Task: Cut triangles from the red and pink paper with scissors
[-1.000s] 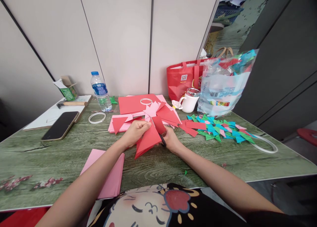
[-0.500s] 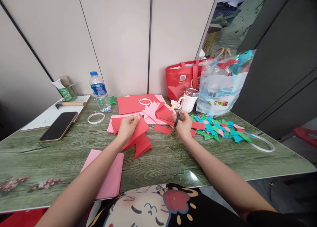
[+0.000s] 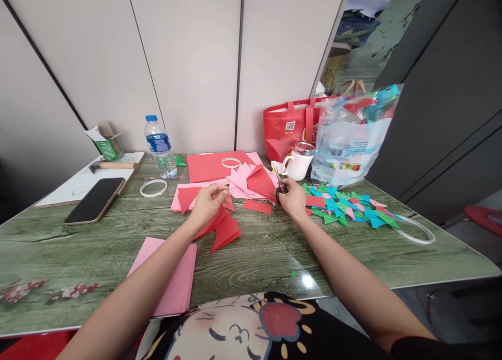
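Seen from above at a green wood-grain table [image 3: 78, 255] set against pale wall panels, with a dark partition off to the right and a glossy floor beyond. Left hand [image 3: 207, 203] pinched shut on the upper edge of red paper pieces [image 3: 221, 228] lying on the table just under and toward the body from it. Right hand [image 3: 293, 197] closed around the black handles of scissors [image 3: 280, 184], blades tilted up and away; how far apart the blades stand, impossible to tell. Between the two hands, a small red strip [image 3: 258, 206] flat on the surface; just beyond them, loose red and pink sheets [image 3: 214, 166] topped by a tape ring [image 3: 231, 162]. Right of the right hand, a heap of green, blue and pink folded triangles [image 3: 349, 208]; beyond it, a white mug [image 3: 300, 164], a clear plastic bag [image 3: 353, 135] with small print too fine to read, and a red tote bag [image 3: 290, 124] bearing a QR code. Far left of the left hand, a blue-labelled water bottle [image 3: 160, 146], a dark phone [image 3: 95, 199], a hammer [image 3: 112, 165] and a green carton [image 3: 105, 143], lettering illegible. Nearer the body, a pink paper stack [image 3: 172, 276].
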Available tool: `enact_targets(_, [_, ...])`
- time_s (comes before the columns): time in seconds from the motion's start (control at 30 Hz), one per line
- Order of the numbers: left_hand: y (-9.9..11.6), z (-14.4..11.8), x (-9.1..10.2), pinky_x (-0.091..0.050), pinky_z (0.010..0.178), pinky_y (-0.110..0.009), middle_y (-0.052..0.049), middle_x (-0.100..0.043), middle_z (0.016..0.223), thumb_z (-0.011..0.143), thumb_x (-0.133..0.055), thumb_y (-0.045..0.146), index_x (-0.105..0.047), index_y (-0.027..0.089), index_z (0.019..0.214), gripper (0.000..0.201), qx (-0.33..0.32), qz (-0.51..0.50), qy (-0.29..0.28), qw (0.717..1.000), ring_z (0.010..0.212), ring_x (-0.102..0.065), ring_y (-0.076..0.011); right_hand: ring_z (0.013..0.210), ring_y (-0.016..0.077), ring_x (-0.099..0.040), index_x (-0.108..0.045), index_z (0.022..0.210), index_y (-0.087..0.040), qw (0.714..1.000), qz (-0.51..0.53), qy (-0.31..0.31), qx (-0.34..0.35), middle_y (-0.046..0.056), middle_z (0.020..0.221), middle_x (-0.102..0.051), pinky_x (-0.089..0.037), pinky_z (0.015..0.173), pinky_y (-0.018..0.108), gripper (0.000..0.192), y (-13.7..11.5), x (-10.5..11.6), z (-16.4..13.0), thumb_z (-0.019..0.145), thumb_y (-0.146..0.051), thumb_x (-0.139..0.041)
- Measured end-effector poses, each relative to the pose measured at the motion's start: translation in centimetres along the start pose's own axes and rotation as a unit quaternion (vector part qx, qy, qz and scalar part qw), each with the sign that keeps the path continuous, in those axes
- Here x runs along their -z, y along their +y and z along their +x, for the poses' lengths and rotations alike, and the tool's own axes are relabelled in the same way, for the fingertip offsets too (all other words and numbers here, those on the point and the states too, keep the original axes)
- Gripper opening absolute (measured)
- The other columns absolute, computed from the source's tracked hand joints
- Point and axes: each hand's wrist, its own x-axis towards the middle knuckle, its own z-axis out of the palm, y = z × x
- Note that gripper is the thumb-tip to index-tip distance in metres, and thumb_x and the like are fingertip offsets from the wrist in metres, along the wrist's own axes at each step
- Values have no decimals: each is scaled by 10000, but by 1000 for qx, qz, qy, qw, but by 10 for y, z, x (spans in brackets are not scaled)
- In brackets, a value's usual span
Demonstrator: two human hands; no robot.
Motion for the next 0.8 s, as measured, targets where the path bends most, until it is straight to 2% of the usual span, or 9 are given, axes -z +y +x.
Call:
enact_targets(0.1, [3,-5,-6,-493,562,-291,-90,-658,764,737,-591,382,-615,103,813,291,44,-48,-85,994,612,-616,-159,670,221,-601,-557,869,-163,982,190,4,15,52,698,-644,-458,640,330,286,-7,1,-1,619,-288,-618])
enact_targets(0.2, [4,-9,-11,-526,662,-342,-124,-668,856,743,-600,412,-613,100,894,347,80,-87,-117,986,724,-642,-189,705,175,-602,-489,861,-190,920,389,12,51,25,753,-616,-473,681,301,324,-23,4,-14,614,-314,-658])
enact_targets(0.27, [4,-11,-14,-519,742,-356,-115,-666,923,737,-619,397,-596,122,977,365,79,-117,-123,982,814,-638,-192,700,149,-589,-475,842,-208,895,441,-2,73,-2,732,-587,-472,685,282,310,-35,6,-29,628,-314,-672])
enact_targets(0.33, [3,-11,-16,-510,775,-352,-83,-662,947,730,-630,390,-585,148,988,357,57,-145,-119,981,855,-628,-184,674,137,-579,-467,823,-217,884,458,-55,80,-12,720,-581,-475,660,270,302,-45,5,-45,638,-308,-688])
enact_targets(0.47, [4,-11,-17,-518,715,-342,-63,-674,833,734,-612,416,-583,126,850,314,37,-197,-104,974,789,-635,-186,684,151,-592,-476,803,-211,872,444,-172,113,2,729,-598,-487,670,283,307,-52,-1,-70,637,-310,-714])
enact_targets(0.53, [7,-10,-15,-523,675,-337,-67,-680,784,731,-618,400,-574,120,821,297,46,-227,-95,968,763,-643,-196,698,159,-597,-483,801,-210,875,431,-181,123,5,729,-601,-488,699,297,290,-50,-4,-73,649,-312,-709])
enact_targets(0.6, [11,-10,-13,-528,637,-328,-61,-682,744,720,-635,373,-569,125,817,275,55,-239,-87,966,729,-651,-201,697,158,-596,-489,799,-209,883,426,-159,115,2,718,-597,-486,718,304,272,-48,-6,-72,663,-316,-698])
enact_targets(0.7, [13,-10,-9,-527,572,-309,-47,-679,678,714,-643,361,-567,134,861,281,71,-221,-96,968,651,-655,-195,685,153,-589,-496,800,-210,892,426,-120,97,-7,707,-590,-487,715,306,269,-45,-6,-66,659,-315,-700])
enact_targets(0.8, [14,-10,-8,-514,521,-283,-47,-670,624,718,-635,381,-568,124,879,311,81,-199,-104,971,580,-644,-181,705,163,-596,-524,821,-207,890,424,-128,109,6,743,-607,-489,730,322,268,-44,-6,-63,648,-297,-708])
